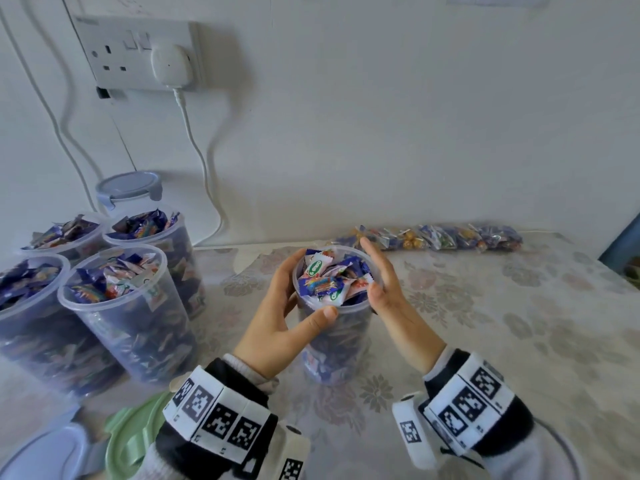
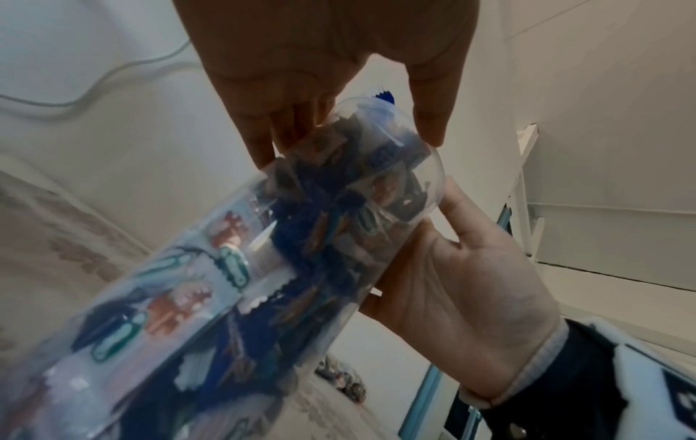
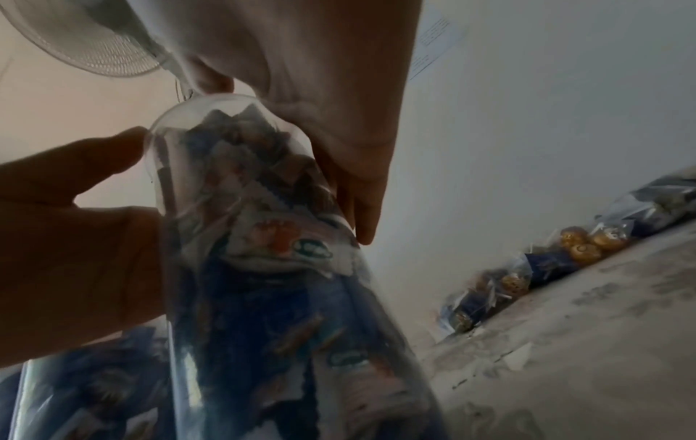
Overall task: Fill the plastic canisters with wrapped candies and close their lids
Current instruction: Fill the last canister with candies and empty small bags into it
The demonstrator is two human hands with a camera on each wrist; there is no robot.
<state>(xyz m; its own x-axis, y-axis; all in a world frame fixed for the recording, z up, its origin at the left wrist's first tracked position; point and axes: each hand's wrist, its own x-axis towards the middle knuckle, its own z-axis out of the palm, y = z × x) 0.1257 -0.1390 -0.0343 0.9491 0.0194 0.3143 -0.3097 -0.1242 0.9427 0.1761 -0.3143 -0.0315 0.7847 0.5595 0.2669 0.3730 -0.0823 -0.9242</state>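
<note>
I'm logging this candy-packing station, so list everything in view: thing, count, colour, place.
held canister: one, clear, full of wrapped candies, table centre, no lid.
open canisters: four, clear, candy-filled, on the left.
lidded canister: one, grey-blue lid, behind them by the wall.
loose lids: one green, one pale blue, near left corner.
candy bags: a row, blue and gold, along the wall.
socket with charger: one, white, on the wall.
tablecloth: floral, beige.
left hand: grips the held canister's rim.
right hand: fingers straight against its right side.
</note>
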